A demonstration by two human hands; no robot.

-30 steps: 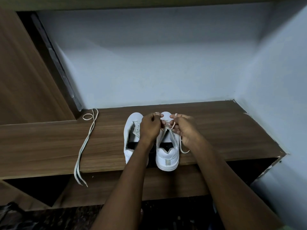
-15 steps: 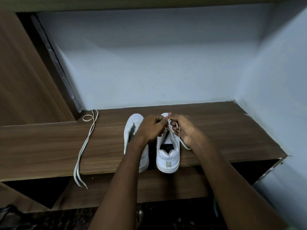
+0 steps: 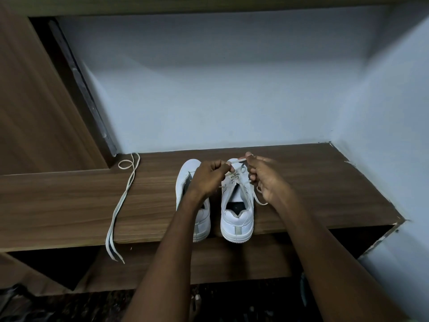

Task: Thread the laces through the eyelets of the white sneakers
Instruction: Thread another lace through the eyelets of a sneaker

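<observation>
White leather sneakers are set side by side at the front edge of the brown wood-grain surface (image 3: 325, 187), heels outward. The right sneaker (image 3: 236, 219) is partly laced; its flat white lace (image 3: 236, 161) is pinched taut between the left hand (image 3: 209, 177) and the right hand (image 3: 267, 177), both grips curled. The left sneaker (image 3: 195, 214) is unlaced. A loose white lace (image 3: 123, 198) is draped over the front edge, well to the left.
</observation>
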